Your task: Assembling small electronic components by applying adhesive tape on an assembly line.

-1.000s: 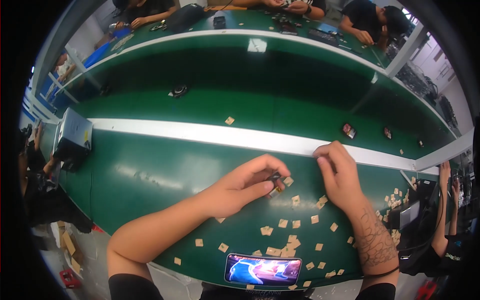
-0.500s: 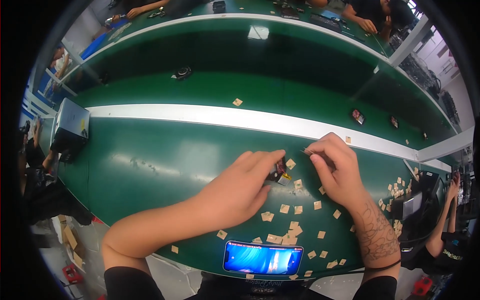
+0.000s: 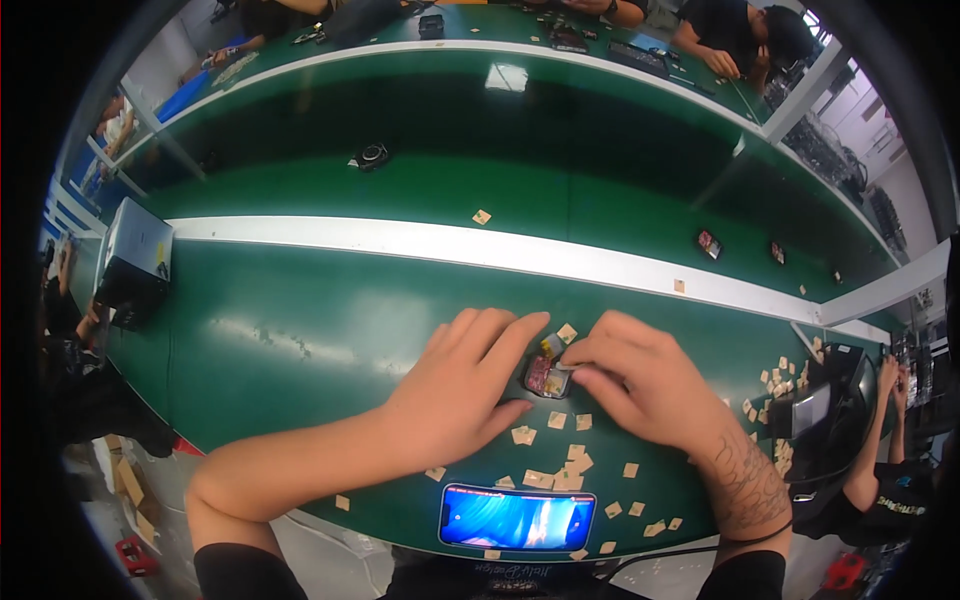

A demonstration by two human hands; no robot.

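A small dark-cased electronic device [image 3: 540, 376] lies opened on the green bench, its reddish circuit board and a silvery part with yellow tape [image 3: 551, 345] showing. My left hand [image 3: 455, 385] rests at its left side, open, with thumb and forefinger spread apart around it. From the right, my right hand [image 3: 640, 380] reaches over the device, thumb and forefinger pinched on a small pale flat piece [image 3: 565, 366]. Exactly what that piece is, I cannot tell. Tan square pads [image 3: 583, 422] are scattered just below the device.
Near the front edge lies a lit smartphone [image 3: 517, 517]. A silver-and-black box [image 3: 137, 255] stands at the far left. Behind a white rail [image 3: 400, 237] are more small devices [image 3: 709, 243]. Black equipment [image 3: 815, 400] and more pads sit at right. Other people work around the benches.
My right hand has come down and left onto the device with its pinched piece. My left hand has drawn back from the device, uncovering its inside.
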